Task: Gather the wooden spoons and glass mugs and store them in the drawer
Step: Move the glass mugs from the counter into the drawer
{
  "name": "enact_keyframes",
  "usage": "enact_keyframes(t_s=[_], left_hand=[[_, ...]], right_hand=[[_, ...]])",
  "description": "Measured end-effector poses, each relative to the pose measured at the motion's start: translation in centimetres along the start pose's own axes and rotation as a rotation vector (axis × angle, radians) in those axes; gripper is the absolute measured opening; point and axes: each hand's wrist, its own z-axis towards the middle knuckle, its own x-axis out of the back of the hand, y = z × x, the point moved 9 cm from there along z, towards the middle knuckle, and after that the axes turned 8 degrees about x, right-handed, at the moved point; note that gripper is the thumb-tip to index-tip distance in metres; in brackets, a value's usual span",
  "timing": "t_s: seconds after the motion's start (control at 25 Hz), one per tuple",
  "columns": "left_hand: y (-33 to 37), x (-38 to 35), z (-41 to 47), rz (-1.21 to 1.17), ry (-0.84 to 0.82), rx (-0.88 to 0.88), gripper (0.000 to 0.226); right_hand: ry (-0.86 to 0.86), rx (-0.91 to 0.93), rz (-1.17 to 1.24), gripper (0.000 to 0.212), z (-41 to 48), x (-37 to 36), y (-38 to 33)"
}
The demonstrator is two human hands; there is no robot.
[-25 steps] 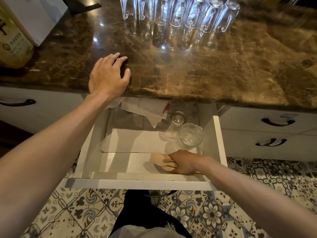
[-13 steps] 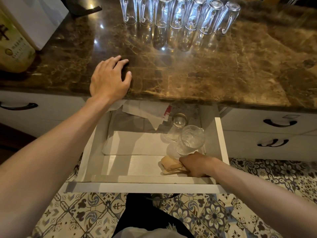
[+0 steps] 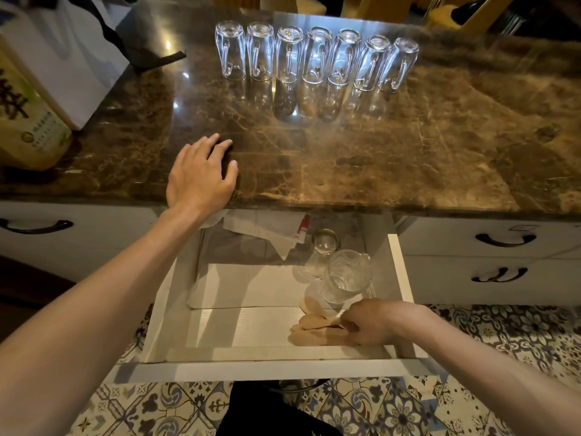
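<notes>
- The task looks partway done: the spoons (image 3: 309, 325) lie in the open drawer (image 3: 251, 369), at its 5 o'clock corner, just beside the front wall
- The right hand (image 3: 371, 322) is down in that corner, with its fingers curled round the spoon handles and not yet let go; the bowls fan out toward 9 o'clock
- Stored mugs (image 3: 345, 280): two, at 3 o'clock in the drawer, near its right wall; the nearer one lies tilted just beside the spoons, and the other sits at its 11 o'clock, where I cannot tell if it is upright
- Row of mugs (image 3: 314, 55): seven, upside down and side by side at 12 o'clock on the worktop (image 3: 408, 152), well apart from the drawer; these are what is left to move
- Spoons: at least three bowls show, and the overlap and the hand hide any more
- No spoon shows on the worktop, so I judge the spoon half will be done once the hand releases
- The left hand (image 3: 201, 174) rests flat on the worktop edge, at 11 o'clock of the drawer, with its fingers straight, slightly apart and holding nothing
- A paper liner (image 3: 251, 284) covers the middle of the drawer floor
</notes>
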Motion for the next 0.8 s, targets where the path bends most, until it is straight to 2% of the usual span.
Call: enact_keyframes(t_s=[0.12, 0.24, 0.32, 0.4, 0.56, 0.68, 0.8], left_hand=[[0.8, -0.8, -0.7, -0.006, -0.036, -0.013, 0.049], [0.9, -1.6, -1.3, -0.01, -0.079, -0.014, 0.049], [0.6, -1.8, -1.5, -0.021, -0.115, -0.001, 0.049], [0.4, -1.3, -1.0, -0.08, -0.116, 0.024, 0.047], [-0.1, 0.8, 1.9, -0.446, -0.13, 0.158, 0.042], [-0.6, 2.8, 5.1, -0.648, -0.058, 0.255, 0.035], [-0.8, 3.0, 8.7, -0.801, -0.056, 0.379, 0.033]], right_hand=[[-0.106, 0.036, 0.049, 0.046, -2.5, 1.4, -1.4], [-0.029, 0.166, 0.186, 0.043, -4.7, 6.5, -3.5], [0.183, 0.233, 0.275, 0.034, -5.5, 11.8, -4.3], [0.476, 0.287, 0.368, 0.025, -6.2, 18.0, -4.4], [0.956, 0.407, 0.692, 0.008, -7.1, 28.4, -3.5], [1.116, 0.44, 0.886, 0.006, -6.0, 33.6, -2.9], [1.197, 0.421, 1.027, 0.018, -4.2, 37.4, -2.0]])
